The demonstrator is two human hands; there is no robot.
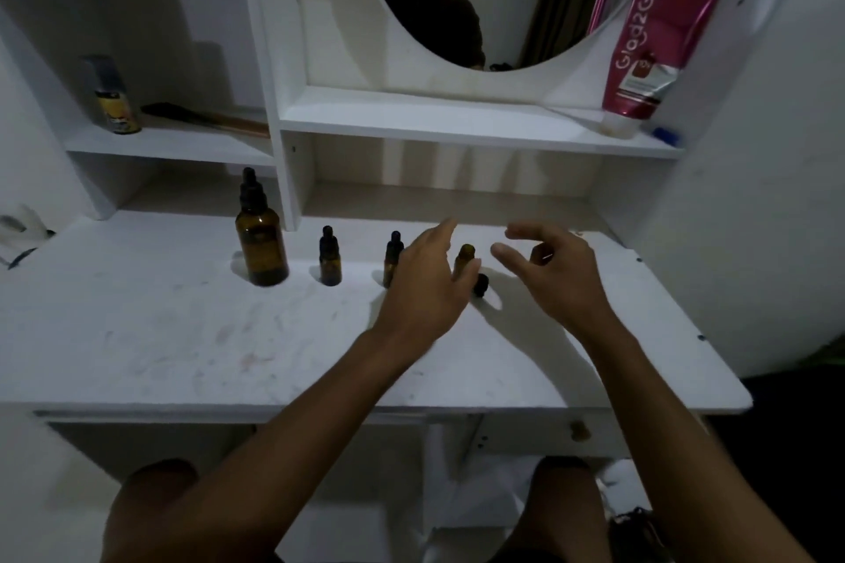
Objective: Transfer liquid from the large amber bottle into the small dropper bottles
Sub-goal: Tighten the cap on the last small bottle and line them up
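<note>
I am looking down at the white desk (pixel 183 334), the biggest thing here, and everything for the job is standing along its back edge. The large amber bottle (pixel 261 242) is standing upright at the left of the row with its dropper cap on, so I am judging that no liquid is moving yet.

To its right I am counting small dropper bottles. One capped small bottle (pixel 330 258) is standing near the large one. A second capped bottle (pixel 392 254) is standing further right, partly hidden behind my left hand (pixel 427 283). A third one, the open bottle (pixel 465 255), is showing a bare neck between my two hands, and a loose black cap (pixel 481 283) is lying on the desk just beside it. So I am counting one large bottle and three small ones, with a possible fourth: something dark is sitting behind my right hand (pixel 548 270), and I cannot tell what it is.

My left hand is hovering with its fingers spread apart, one fingertip touching or just in front of the open bottle; it is clamping on nothing. My right hand is curled loosely with thumb and fingers apart, and I cannot tell whether it is holding anything.

I am reading this as the early part: one small bottle uncapped, two capped, the large bottle unopened, all the filling left.
</note>
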